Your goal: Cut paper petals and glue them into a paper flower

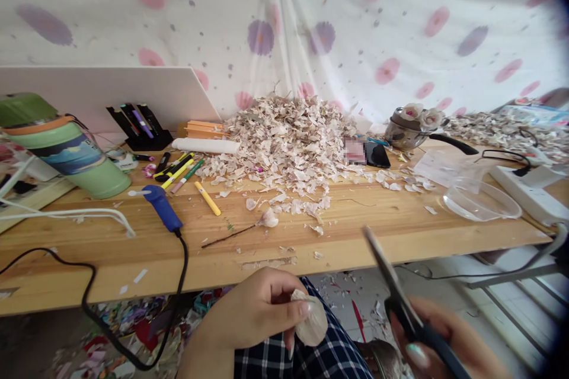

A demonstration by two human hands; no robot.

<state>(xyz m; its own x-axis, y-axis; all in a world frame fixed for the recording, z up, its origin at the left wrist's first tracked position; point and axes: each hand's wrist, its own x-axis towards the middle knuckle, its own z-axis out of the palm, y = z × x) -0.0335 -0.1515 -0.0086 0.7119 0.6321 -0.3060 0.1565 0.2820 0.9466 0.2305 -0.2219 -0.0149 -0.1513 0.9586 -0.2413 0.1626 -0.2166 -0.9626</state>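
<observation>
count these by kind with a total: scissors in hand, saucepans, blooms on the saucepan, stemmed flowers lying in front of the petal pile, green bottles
Scissors in the right hand: 1
Saucepan: 1
Blooms on the saucepan: 2
Stemmed flower: 1
Green bottle: 1
Total: 6

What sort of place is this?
Probably a craft workspace: a big heap of pale, thin petal-like pieces on a long brown wooden table, slim coloured marker pens, and black-handled metal scissors in the right hand.

Left grip (262, 311) pinches, thumb on top; right grip (460, 331) curls
</observation>
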